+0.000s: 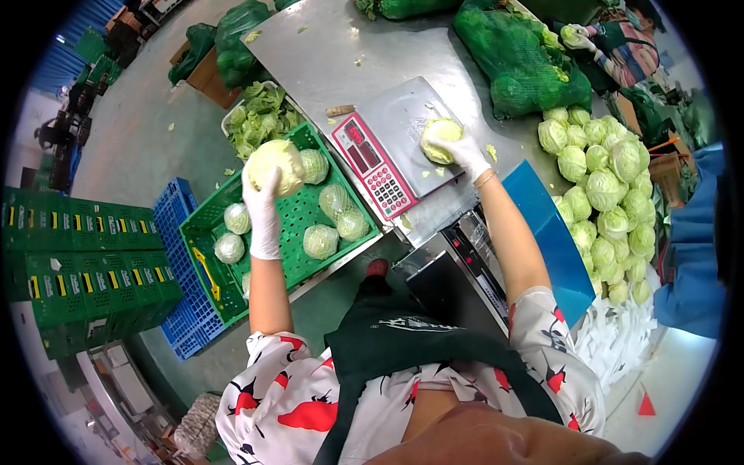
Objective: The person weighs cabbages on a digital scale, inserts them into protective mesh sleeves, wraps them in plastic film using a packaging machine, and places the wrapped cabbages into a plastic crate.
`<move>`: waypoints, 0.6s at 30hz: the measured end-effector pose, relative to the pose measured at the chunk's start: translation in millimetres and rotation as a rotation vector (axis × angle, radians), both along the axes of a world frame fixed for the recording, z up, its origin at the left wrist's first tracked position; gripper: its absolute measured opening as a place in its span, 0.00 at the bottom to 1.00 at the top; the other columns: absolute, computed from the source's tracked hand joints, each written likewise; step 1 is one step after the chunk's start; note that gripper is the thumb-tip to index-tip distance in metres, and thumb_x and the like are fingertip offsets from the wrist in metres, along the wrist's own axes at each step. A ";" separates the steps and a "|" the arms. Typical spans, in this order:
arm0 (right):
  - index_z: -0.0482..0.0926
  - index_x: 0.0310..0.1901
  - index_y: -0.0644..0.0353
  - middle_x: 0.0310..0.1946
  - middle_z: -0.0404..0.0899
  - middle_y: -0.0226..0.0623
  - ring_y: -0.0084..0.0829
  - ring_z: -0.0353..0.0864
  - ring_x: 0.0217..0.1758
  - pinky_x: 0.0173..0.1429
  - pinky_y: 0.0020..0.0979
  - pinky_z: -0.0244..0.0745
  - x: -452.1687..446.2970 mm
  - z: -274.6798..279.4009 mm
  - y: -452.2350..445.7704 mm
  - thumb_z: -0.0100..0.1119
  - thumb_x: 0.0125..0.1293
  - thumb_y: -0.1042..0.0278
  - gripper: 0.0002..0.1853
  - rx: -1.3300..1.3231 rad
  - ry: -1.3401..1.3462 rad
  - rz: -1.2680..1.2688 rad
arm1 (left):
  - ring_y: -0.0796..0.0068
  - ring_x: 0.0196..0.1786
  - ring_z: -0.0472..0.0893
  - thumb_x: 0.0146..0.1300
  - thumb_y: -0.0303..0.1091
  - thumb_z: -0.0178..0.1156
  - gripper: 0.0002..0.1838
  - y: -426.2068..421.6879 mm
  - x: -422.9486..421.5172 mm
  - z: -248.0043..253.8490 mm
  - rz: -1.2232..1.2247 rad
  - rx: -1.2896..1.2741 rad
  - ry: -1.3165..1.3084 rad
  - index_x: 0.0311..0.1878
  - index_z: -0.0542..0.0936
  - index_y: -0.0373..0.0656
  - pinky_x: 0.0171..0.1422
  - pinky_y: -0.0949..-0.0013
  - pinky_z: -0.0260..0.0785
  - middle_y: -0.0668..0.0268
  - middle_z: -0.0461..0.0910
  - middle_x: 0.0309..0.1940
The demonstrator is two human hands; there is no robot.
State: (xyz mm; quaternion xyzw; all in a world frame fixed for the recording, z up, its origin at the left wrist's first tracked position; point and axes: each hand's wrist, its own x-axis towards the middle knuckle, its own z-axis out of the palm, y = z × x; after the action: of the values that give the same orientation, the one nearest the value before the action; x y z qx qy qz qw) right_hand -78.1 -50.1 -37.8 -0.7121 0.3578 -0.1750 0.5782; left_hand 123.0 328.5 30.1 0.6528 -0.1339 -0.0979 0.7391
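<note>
My left hand (262, 203), in a white glove, is closed around a pale cabbage (277, 167) above the green plastic crate (288, 277). Several cabbages, some seemingly wrapped in film, lie in that crate, such as one wrapped cabbage (320, 242). On the metal plate of the digital scale (411, 167), my right hand (466, 153), also gloved, grips another cabbage (440, 139). Red digits glow on the scale's display (355, 133), but they are too small to read surely.
Right of the steel table (318, 58) rises a pile of cabbages (604, 190). A green mesh sack (523, 70) lies at the back. Near my body stands a metal machine with switches (457, 248). Stacked green crates (93, 267) are at left. Another person's gloved hand (583, 39) holds a cabbage.
</note>
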 end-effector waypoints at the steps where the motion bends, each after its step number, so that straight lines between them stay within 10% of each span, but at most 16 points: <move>1: 0.67 0.60 0.77 0.56 0.79 0.51 0.34 0.81 0.56 0.58 0.31 0.78 2.0 3.3 11.5 0.86 0.41 0.59 0.49 -0.094 -0.016 -0.073 | 0.65 0.62 0.76 0.58 0.39 0.73 0.40 -12.7 -7.6 3.9 -0.016 -0.002 0.009 0.70 0.66 0.36 0.70 0.62 0.67 0.56 0.75 0.61; 5: 0.71 0.56 0.75 0.49 0.82 0.46 0.33 0.83 0.51 0.58 0.32 0.79 -5.2 8.0 4.8 0.84 0.44 0.58 0.42 0.197 -0.086 0.040 | 0.62 0.61 0.77 0.56 0.39 0.74 0.42 -73.6 -47.0 10.4 -0.144 0.044 0.011 0.70 0.65 0.36 0.67 0.62 0.71 0.53 0.74 0.61; 12: 0.65 0.65 0.73 0.57 0.75 0.59 0.52 0.75 0.62 0.66 0.42 0.71 -159.7 89.6 48.2 0.80 0.43 0.42 0.54 -0.615 0.286 -0.437 | 0.60 0.63 0.76 0.46 0.29 0.79 0.60 -191.5 -169.0 -3.9 -0.617 0.014 -0.029 0.77 0.48 0.36 0.68 0.60 0.70 0.46 0.70 0.62; 18: 0.60 0.69 0.75 0.59 0.70 0.62 0.56 0.70 0.64 0.69 0.45 0.68 -300.5 80.8 81.1 0.77 0.46 0.39 0.59 -0.430 0.526 -0.741 | 0.56 0.67 0.71 0.41 0.38 0.82 0.62 -260.3 -295.3 -13.9 -0.955 0.110 -0.276 0.76 0.52 0.36 0.72 0.58 0.65 0.47 0.66 0.66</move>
State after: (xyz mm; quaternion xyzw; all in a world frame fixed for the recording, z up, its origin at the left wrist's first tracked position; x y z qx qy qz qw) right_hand -378.6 31.0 43.1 -0.6602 0.6762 -0.2527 0.2075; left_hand -172.3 68.2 16.2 0.5635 -0.5091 -0.3450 0.5516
